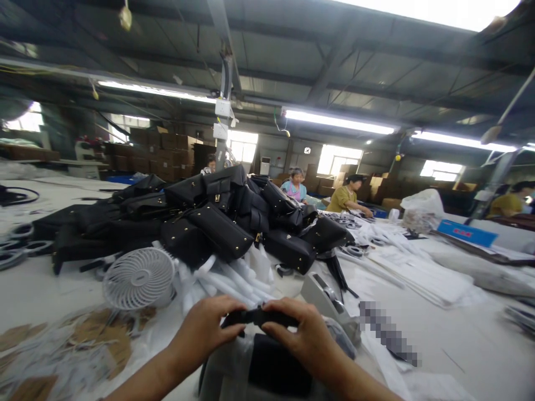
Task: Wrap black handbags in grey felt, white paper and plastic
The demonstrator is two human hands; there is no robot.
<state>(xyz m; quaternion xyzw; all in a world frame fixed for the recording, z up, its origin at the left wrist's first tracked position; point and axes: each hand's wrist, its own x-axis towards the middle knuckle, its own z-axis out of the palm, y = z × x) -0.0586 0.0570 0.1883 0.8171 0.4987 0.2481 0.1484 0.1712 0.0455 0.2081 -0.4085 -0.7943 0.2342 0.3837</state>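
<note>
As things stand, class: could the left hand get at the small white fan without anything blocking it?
Probably yes. The left hand is in a grip on the black strap, so it must let go first; the white fan stands close on its side, with only bare table between.

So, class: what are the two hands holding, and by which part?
Both the left hand and right hand grip a black strap at its ends, above a black bag.

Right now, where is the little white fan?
The white fan stands on the table's left side, just ahead of the left hand, beside the pile of black bags.
</note>
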